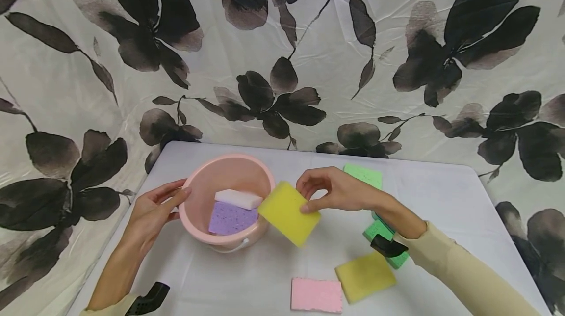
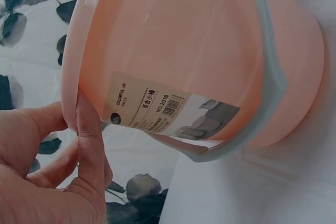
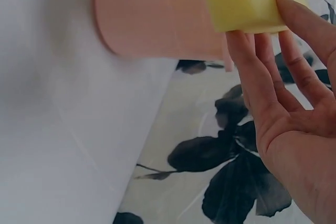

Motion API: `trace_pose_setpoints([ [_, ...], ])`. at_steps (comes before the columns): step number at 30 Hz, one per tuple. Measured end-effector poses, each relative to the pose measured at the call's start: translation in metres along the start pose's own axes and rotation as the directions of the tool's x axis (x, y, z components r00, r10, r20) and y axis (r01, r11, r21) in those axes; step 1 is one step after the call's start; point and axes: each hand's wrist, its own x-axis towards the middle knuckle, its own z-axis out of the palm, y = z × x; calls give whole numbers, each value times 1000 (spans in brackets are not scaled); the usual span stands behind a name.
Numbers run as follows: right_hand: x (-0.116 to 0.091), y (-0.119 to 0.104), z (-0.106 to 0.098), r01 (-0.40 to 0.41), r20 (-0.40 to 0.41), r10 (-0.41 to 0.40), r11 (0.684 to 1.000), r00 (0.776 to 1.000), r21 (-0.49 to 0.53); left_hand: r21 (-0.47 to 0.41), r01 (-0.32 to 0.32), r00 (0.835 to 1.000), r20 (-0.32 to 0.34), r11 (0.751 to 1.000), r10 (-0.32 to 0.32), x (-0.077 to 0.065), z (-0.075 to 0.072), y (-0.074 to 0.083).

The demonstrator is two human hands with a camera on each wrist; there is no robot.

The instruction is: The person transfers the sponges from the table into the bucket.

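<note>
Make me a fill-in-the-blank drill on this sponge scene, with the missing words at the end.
1. The held sponge, pinched by the right hand, is ____.
2. The left hand grips the bucket, which holds a white block and a porous sponge coloured ____.
3. The lowest sponge in the head view is ____.
4. In the left wrist view, the bucket's label reads "NO.____".

Missing words: yellow; purple; pink; 2018.
</note>
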Motion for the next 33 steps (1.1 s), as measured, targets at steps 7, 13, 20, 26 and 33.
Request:
trace_pose_setpoints([
  [7, 20, -10, -1, 57, -43, -57, 998, 997, -3, 13, -21, 1000, 22, 1000, 21, 1, -2, -1],
  [13, 37, -19, 2, 63, -64, -65, 997, 996, -35, 9, -12, 1000, 25, 1000, 12, 2, -2, -2],
  [20, 60, -26, 11, 36, -90, -39, 999, 995, -33, 30, -24, 999, 23, 999, 23, 1, -2, -1],
  [26, 83, -27, 19, 35, -94, -41, 997, 995, -65, 46, -42, 999, 22, 998, 41, 0, -1, -1],
  [33, 104, -26, 32, 39, -81, -51, 988, 995, -151, 60, -61, 998, 21, 996, 60, -1, -1, 0],
])
